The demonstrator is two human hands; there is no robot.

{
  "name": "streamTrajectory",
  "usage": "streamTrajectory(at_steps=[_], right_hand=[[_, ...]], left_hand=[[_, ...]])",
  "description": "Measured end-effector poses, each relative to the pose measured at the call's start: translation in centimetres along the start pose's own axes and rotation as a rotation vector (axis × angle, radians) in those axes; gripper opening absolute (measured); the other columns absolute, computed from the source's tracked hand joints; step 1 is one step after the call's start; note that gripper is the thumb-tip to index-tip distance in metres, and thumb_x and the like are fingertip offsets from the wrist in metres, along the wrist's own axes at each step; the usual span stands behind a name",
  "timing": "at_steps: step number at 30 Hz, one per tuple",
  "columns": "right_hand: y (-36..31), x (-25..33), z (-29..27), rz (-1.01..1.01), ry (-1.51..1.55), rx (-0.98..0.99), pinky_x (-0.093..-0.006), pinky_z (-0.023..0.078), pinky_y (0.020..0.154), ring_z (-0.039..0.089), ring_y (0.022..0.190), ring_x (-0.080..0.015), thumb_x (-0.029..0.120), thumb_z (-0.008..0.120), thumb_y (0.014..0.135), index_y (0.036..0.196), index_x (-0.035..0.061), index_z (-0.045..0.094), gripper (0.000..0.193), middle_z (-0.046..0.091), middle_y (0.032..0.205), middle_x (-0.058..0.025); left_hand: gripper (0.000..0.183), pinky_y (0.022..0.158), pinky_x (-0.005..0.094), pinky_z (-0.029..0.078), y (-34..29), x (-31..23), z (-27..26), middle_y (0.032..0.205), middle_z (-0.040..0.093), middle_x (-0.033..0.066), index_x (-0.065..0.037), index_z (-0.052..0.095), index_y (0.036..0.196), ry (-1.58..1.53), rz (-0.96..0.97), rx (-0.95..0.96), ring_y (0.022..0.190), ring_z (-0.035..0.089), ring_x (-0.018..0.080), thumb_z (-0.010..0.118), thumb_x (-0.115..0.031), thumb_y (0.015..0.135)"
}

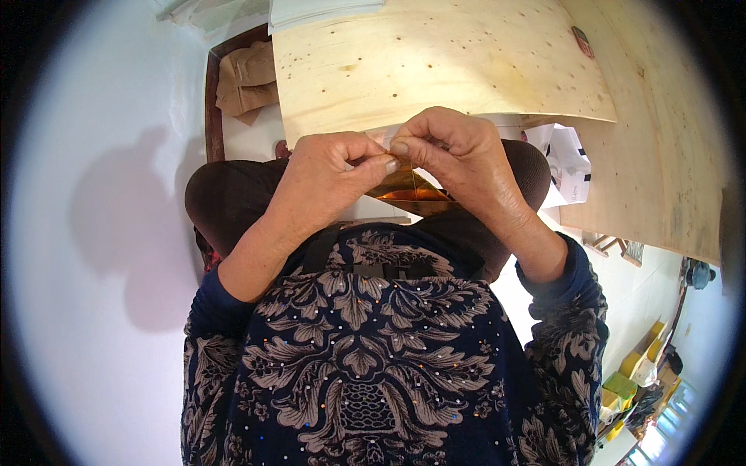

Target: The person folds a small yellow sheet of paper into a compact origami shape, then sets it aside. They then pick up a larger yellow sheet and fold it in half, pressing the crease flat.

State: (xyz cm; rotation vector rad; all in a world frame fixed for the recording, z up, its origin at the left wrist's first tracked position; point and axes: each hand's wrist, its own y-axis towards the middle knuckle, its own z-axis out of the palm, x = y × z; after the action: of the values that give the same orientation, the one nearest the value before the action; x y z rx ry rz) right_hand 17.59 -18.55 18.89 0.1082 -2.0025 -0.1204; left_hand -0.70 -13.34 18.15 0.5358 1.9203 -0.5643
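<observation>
A shiny gold foil sheet (412, 189), creased into angled facets, hangs over my lap below my hands. My left hand (330, 167) pinches its upper edge between thumb and forefinger. Close beside it, my right hand (458, 155) is also closed in a pinch at the same edge, its other fingers curled in. The two sets of fingertips almost touch. Most of what lies between them is covered by the thumbs. The lower part of the foil reaches down between my knees.
A pale plywood table (435, 66) stands just beyond my hands, with white paper (318, 11) at its far left and a small red object (582, 43) at the right. Brown crumpled paper (249, 78) lies left. A white bag (569, 165) sits by my right knee.
</observation>
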Motion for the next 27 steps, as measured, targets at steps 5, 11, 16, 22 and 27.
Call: streamTrajectory(at_steps=[5, 11, 16, 22, 27], right_hand=[[0.3, -0.4, 0.0, -0.018, -0.002, -0.024, -0.0243, 0.049, 0.058, 0.06, 0.064, -0.0098, 0.011, 0.07, 0.084, 0.085, 0.0007, 0.067, 0.011, 0.066, 0.072, -0.0055], [1.9, -1.6, -0.2, -0.048, 0.025, -0.036, -0.0244, 0.049, 0.058, 0.061, 0.063, -0.0111, 0.013, 0.069, 0.085, 0.086, 0.0006, 0.068, 0.013, 0.066, 0.071, -0.0059], [9.2, -4.9, -0.1, 0.074, -0.021, 0.125, -0.0259, 0.049, 0.058, 0.063, 0.062, -0.0119, 0.02, 0.068, 0.084, 0.087, 0.0011, 0.07, 0.019, 0.066, 0.067, -0.0064], [21.0, -11.5, 1.9, 0.383, 0.095, 0.369, -0.0233, 0.049, 0.068, 0.062, 0.067, -0.0109, 0.023, 0.072, 0.083, 0.085, 0.0047, 0.07, 0.019, 0.066, 0.072, -0.0034], [26.2, -17.1, 3.2, 0.462, 0.062, 0.54, -0.025, 0.051, 0.072, 0.062, 0.069, -0.0123, 0.024, 0.073, 0.082, 0.084, 0.0041, 0.069, 0.02, 0.066, 0.071, -0.0043]], left_hand=[[0.022, 0.053, 0.024, 0.043, 0.0, 0.0, 0.2, 0.063, 0.064, 0.005, 0.002, 0.071, 0.085, 0.041, 0.012, -0.046, 0.056, 0.052, 0.0068, 0.069, -0.019, 0.083], [0.02, 0.054, 0.021, 0.044, 0.7, 0.4, -0.3, 0.067, 0.063, 0.002, 0.002, 0.069, 0.086, 0.027, -0.091, -0.042, 0.058, 0.054, 0.0063, 0.069, -0.018, 0.084], [0.023, 0.054, 0.0218, 0.046, 6.6, 3.4, -2.5, 0.069, 0.064, 0.0033, 0.003, 0.068, 0.085, -0.026, -0.165, -0.036, 0.057, 0.056, 0.0084, 0.07, -0.019, 0.082], [0.021, 0.059, 0.0223, 0.047, 16.2, 10.4, -6.6, 0.068, 0.063, 0.0044, 0.001, 0.068, 0.082, -0.13, -0.254, 0.01, 0.062, 0.057, 0.0102, 0.07, -0.02, 0.081], [0.024, 0.058, 0.0265, 0.046, 21.7, 15.3, -7.4, 0.065, 0.064, 0.008, -0.001, 0.069, 0.078, 0.049, -0.294, 0.031, 0.06, 0.058, 0.0136, 0.069, -0.024, 0.078]])
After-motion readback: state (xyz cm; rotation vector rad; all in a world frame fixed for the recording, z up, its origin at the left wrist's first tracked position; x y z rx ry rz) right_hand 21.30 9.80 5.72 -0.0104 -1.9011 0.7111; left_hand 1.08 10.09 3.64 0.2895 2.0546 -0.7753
